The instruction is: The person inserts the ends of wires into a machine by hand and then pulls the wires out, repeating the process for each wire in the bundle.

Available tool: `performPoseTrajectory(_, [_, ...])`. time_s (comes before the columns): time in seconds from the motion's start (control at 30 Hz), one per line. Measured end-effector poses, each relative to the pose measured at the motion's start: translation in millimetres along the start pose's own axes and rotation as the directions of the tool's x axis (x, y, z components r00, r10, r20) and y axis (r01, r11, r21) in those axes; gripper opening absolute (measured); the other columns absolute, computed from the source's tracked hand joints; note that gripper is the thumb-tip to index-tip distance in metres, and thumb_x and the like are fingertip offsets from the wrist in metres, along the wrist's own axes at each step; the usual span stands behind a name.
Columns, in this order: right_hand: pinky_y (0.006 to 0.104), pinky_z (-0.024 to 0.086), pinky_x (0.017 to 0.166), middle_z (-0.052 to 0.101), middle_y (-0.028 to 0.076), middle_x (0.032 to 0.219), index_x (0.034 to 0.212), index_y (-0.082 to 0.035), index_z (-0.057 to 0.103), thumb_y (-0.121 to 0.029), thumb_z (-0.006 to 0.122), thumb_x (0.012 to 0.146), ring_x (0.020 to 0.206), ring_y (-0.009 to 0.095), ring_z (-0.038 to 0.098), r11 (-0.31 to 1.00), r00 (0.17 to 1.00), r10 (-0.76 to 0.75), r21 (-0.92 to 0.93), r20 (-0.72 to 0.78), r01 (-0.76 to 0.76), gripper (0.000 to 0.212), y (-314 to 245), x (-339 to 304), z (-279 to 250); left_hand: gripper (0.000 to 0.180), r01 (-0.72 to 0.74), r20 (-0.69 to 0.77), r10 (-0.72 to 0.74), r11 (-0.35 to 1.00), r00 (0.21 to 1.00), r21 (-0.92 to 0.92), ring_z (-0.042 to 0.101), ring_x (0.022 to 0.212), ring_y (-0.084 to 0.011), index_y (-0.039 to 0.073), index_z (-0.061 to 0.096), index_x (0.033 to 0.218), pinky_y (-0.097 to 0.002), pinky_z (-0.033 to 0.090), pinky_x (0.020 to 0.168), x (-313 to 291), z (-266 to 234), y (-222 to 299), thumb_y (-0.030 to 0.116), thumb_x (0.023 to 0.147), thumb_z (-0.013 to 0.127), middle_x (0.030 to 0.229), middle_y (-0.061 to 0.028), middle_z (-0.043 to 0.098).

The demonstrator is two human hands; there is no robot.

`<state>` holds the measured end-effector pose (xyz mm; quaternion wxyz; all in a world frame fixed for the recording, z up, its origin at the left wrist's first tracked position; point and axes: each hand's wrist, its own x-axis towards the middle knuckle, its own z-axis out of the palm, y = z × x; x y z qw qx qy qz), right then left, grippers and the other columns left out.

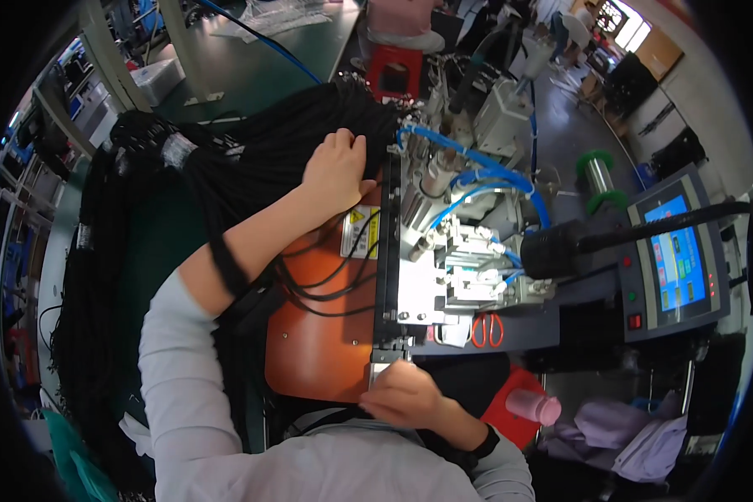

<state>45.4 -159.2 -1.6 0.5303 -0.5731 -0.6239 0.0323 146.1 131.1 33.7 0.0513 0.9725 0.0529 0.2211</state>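
My left hand reaches out to the far edge of an orange board. Its fingers are stretched over a thick bundle of black cables, the thumb apart and pointing to a black rail. Several thin black cables loop across the board towards that rail. Close to my body, my right hand is at the rail's near end, beside a small metal fitting. Its fingers are closed together; what they hold, if anything, is hidden. A dark band circles the right wrist.
Right of the rail stands a machine with metal clamps and blue air hoses. Orange-handled scissors lie before it. Further right are a lit control screen, a green-ended spool and a pink bottle. More black cables hang at left.
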Motion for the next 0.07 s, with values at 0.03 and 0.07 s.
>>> performPoseTrajectory(0.03, [0.0341, 0.048, 0.062, 0.061, 0.006, 0.074, 0.085, -0.009, 0.07, -0.009, 0.077, 0.072, 0.07, 0.021, 0.061, 1.0, 0.998, -0.009, 0.003, 0.056, 0.009, 0.016, 1.6, -0.3, 4.8, 0.061, 0.067, 0.092, -0.076, 0.994, 0.993, 0.089, 0.053, 0.107, -0.034, 0.005, 0.054, 0.124, -0.0392, 0.046, 0.093, 16.9, 8.3, -1.8, 0.032, 0.073, 0.076, 0.115, -0.0152, 0.053])
performPoseTrajectory(0.07, [0.0358, 0.049, 0.064, 0.063, 0.006, 0.076, 0.087, -0.011, 0.07, -0.015, 0.08, 0.071, 0.069, 0.02, 0.061, 1.0, 0.994, -0.018, 0.005, 0.112, 0.017, 0.019, 5.2, -7.7, 10.5, 0.07, 0.128, 0.175, -0.16, 0.975, 0.972, 0.182, 0.053, 0.107, -0.0365, 0.007, 0.051, 0.129, -0.0408, 0.044, 0.096, 31.6, 16.9, -0.7, 0.037, 0.071, 0.078, 0.115, -0.0145, 0.053])
